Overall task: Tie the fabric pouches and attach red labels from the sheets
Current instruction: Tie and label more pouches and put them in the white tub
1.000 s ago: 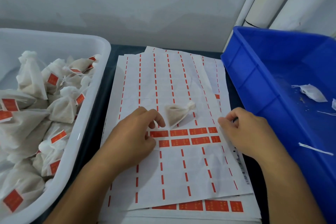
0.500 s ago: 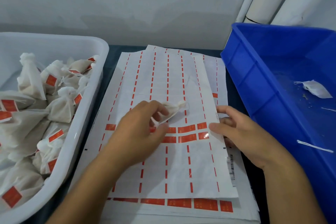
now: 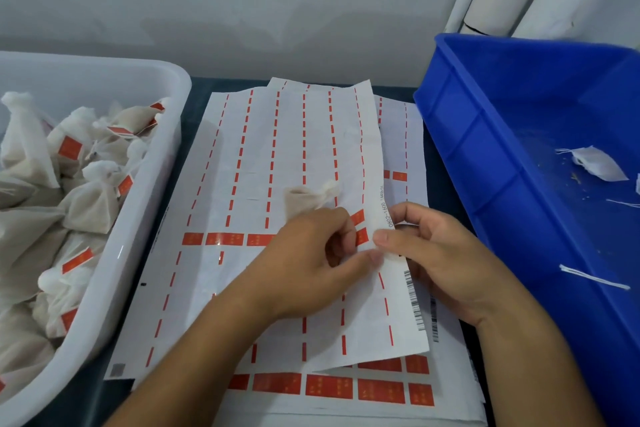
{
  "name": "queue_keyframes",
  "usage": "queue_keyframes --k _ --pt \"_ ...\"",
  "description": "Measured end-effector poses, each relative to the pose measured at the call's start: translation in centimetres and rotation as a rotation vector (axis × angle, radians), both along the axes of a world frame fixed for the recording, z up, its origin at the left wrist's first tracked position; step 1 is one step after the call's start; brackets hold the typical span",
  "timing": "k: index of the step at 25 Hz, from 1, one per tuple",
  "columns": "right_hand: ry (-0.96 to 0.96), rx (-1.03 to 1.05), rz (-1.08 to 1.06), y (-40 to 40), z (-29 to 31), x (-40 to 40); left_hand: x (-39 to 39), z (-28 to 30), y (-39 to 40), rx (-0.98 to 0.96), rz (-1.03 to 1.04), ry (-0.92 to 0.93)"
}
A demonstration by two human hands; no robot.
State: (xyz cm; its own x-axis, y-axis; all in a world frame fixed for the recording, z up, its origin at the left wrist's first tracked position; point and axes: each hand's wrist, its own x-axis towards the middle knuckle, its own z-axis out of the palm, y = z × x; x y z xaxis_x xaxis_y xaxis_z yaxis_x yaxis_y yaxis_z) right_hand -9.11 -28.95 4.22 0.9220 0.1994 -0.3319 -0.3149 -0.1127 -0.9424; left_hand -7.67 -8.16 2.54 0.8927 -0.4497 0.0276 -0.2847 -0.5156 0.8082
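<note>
- The left hand [image 3: 311,263] has its grip curled at the right edge of the top label sheet [image 3: 277,149], thumb and fingers meeting on a red label [image 3: 362,236] there; it looks like a pinch to peel it, though the exact hold is partly hidden by the fingers.
- The right hand [image 3: 440,253] faces it from the other side of that edge, its grip pinching the lifted paper margin, thumb on top, so the sheet's right side curls up off the stack between the two hands.
- The tied pouch [image 3: 308,198] lies on the sheet touching the far side of the left grip, long axis running crosswise, knotted neck pointing toward the right hand. The left hand is nearer, so the label, once free, has only a short way to travel up and away from the grip.
- Further red labels in the same row run leftward from the left grip.
- Under the top sheet is a stack of sheets [image 3: 346,388] on a dark counter [image 3: 194,104].
- Left of the hands, a white tub [image 3: 138,229] holds labelled pouches; right, a blue bin [image 3: 485,156] holds scraps and loose strings.
</note>
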Motion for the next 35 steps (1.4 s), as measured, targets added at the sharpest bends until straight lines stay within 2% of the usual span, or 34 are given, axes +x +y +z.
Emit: queue_keyframes --k 8,14,19,24,29,35 --pt "-0.038 -0.061 -0.004 0.73 -0.11 -0.16 0.46 -0.27 0.89 -0.01 -0.005 0.014" --pt "-0.071 -0.087 -0.006 0.81 -0.27 -0.19 0.36 -0.17 0.36 0.088 -0.096 -0.132" --pt "-0.07 -0.067 0.002 0.69 -0.11 -0.24 0.53 -0.16 0.39 0.09 -0.141 -0.159" --pt "-0.056 -0.076 -0.009 0.67 -0.06 -0.29 0.67 -0.5 0.35 0.121 -0.101 -0.203" --pt "-0.072 -0.031 -0.091 0.73 -0.57 -0.16 0.66 -0.47 0.66 0.127 -0.125 -0.24" --pt "-0.079 -0.066 -0.041 0.68 -0.44 -0.16 0.9 -0.44 0.0 0.201 -0.192 -0.288"
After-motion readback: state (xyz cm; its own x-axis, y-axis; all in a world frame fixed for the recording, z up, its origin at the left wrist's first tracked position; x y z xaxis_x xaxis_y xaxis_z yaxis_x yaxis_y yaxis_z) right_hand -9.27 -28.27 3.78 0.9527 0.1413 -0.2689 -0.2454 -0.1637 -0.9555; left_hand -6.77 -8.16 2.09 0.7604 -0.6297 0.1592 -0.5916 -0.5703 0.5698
